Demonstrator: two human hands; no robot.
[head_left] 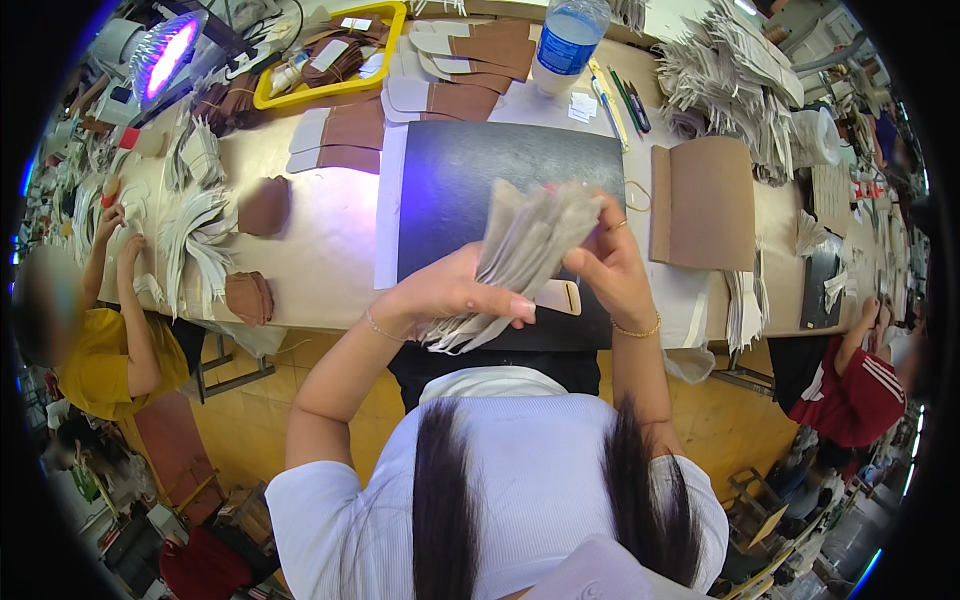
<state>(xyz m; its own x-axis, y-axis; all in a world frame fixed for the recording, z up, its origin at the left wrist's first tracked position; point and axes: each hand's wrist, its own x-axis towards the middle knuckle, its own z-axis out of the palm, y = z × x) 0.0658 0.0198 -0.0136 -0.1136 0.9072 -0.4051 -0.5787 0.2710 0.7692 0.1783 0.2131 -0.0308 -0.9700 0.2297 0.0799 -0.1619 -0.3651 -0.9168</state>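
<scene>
A thick bundle of thin grey-beige cut pieces (530,240), fabric or leather, is held tilted above the black mat (510,150). My left hand (455,285) is closed round its lower part, thumb across the front. Loose pale ends of the bundle hang out below that hand. My right hand (615,255) grips the bundle's upper right edge between thumb and fingers; the fingertips are partly hidden behind it. Just under the bundle lies a small cream piece with a dark slot (560,297), close to my right hand.
Brown and white cut pieces (460,60) lie at the back, beside a yellow tray (330,90), a water bottle (568,45) and pens (630,105). A brown board (705,205) lies right. A lamp (165,60) shines back left. Co-workers sit at both sides.
</scene>
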